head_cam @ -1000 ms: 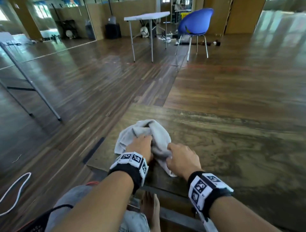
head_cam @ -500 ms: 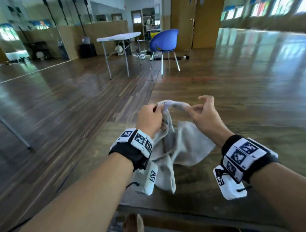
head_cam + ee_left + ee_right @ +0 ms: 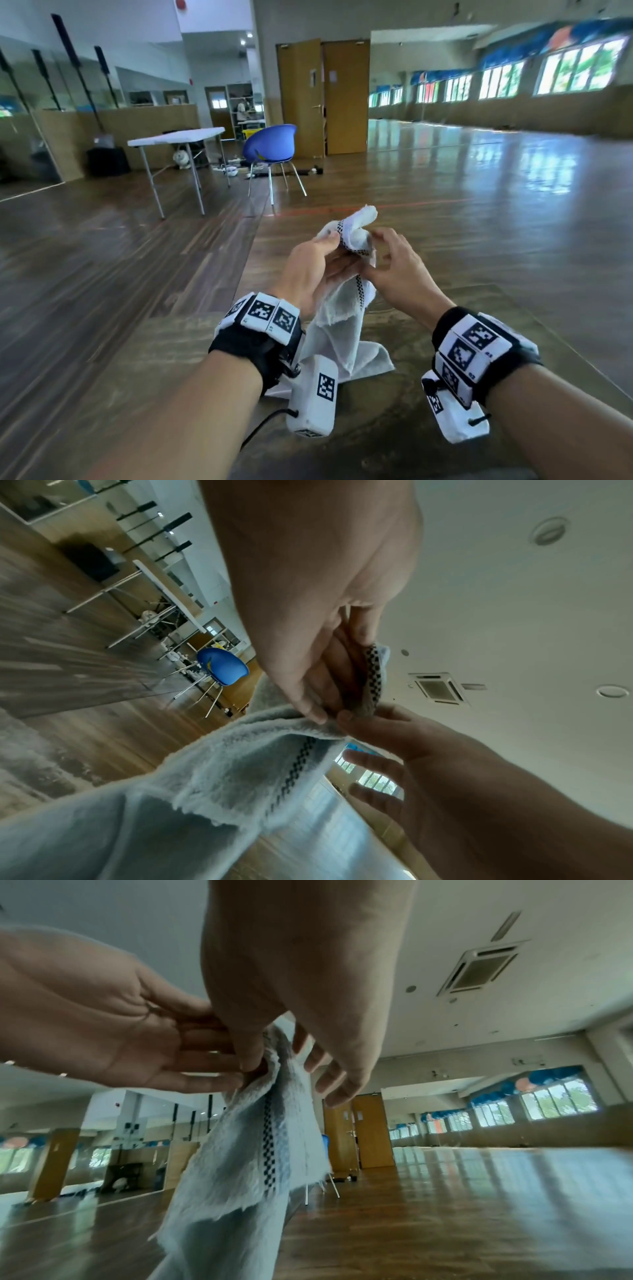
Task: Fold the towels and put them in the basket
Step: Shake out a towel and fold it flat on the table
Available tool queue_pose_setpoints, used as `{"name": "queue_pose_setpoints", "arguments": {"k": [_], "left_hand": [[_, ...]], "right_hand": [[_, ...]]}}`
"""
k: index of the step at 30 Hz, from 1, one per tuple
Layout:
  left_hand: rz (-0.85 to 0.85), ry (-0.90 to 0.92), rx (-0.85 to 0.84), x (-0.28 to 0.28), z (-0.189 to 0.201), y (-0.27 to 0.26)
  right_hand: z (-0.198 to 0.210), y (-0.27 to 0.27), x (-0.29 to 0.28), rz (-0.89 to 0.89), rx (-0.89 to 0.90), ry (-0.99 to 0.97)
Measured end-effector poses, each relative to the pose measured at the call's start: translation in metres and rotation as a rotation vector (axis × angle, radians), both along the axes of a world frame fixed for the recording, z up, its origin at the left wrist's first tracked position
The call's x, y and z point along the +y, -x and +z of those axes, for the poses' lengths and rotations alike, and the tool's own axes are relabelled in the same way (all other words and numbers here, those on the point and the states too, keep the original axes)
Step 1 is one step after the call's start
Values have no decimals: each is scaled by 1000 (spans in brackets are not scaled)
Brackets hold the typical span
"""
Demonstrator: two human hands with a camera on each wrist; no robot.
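Observation:
A pale grey towel (image 3: 342, 329) with a black checked stripe hangs from both hands, and its lower end lies crumpled on the wooden table (image 3: 462, 394). My left hand (image 3: 337, 251) pinches the bunched top edge between thumb and fingers. My right hand (image 3: 373, 262) pinches the same edge just to the right, its other fingers spread loosely. The left wrist view shows the towel (image 3: 240, 764) draped below my left hand's fingers (image 3: 318, 691). In the right wrist view the towel (image 3: 253, 1150) hangs beneath my right hand's thumb (image 3: 251, 1058). No basket is in view.
Beyond the table's far edge lies a shiny wood floor. A blue chair (image 3: 270, 144) and a white folding table (image 3: 178, 137) stand at the far left, with wooden doors (image 3: 325, 99) behind them. Windows line the right wall.
The towel, bunched on the table a second ago, has been lifted. My hands have since come closer together at its top edge, and the head view has tilted up.

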State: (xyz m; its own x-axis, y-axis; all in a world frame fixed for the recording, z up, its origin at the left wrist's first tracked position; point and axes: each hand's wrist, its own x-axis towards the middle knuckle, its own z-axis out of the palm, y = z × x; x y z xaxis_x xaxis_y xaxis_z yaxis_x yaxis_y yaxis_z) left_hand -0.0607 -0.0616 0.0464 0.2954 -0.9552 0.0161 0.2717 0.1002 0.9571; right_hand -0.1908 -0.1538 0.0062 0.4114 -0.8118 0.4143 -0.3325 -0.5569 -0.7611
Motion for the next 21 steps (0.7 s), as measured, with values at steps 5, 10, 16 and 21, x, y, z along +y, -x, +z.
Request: {"name": "queue_pose_setpoints", "arguments": {"k": [5,10,16,21], "left_hand": [[113,11,-140,2,-3,9],[200,41,-163,5,-2,8],[184,43,-170,13,0,-1],[325,-127,-459,16,-10,-21]], "right_hand": [[7,20,-5,-40,61,-36],[12,24,0,111,30,-123],[19,17,4,8,157,-154],[32,12,7,-73,467,7]]}}
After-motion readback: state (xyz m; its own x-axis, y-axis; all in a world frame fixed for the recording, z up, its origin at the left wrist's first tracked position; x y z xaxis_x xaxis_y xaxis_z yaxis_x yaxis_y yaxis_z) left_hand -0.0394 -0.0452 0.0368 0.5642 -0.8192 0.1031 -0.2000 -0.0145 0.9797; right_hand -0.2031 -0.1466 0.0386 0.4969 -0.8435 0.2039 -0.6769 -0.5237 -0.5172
